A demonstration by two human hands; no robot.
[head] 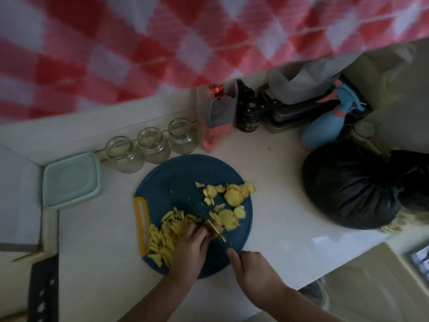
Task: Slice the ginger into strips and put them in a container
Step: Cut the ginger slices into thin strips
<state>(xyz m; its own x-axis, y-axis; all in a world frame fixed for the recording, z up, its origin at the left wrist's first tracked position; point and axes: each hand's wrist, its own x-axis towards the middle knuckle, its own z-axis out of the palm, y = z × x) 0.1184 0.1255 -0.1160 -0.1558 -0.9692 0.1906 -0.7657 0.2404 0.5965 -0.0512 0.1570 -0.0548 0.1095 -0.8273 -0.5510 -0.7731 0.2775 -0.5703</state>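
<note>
A round blue cutting board [176, 177] with a yellow handle lies on the white counter. Round ginger slices [234, 196] are spread over its right half. A heap of cut ginger strips [164, 235] covers its lower left. My left hand [190, 247] presses a small stack of slices flat near the board's front. My right hand [250, 268] grips a knife [218, 231] whose blade lies against that stack. A pale green square container [72, 180] sits left of the board.
Three glass jars [151, 145] stand in a row behind the board. A tied black bag [352, 184] bulks at the right. A blue spray bottle [325, 126], a dark bottle and stacked trays crowd the back right. A red checked cloth hangs above.
</note>
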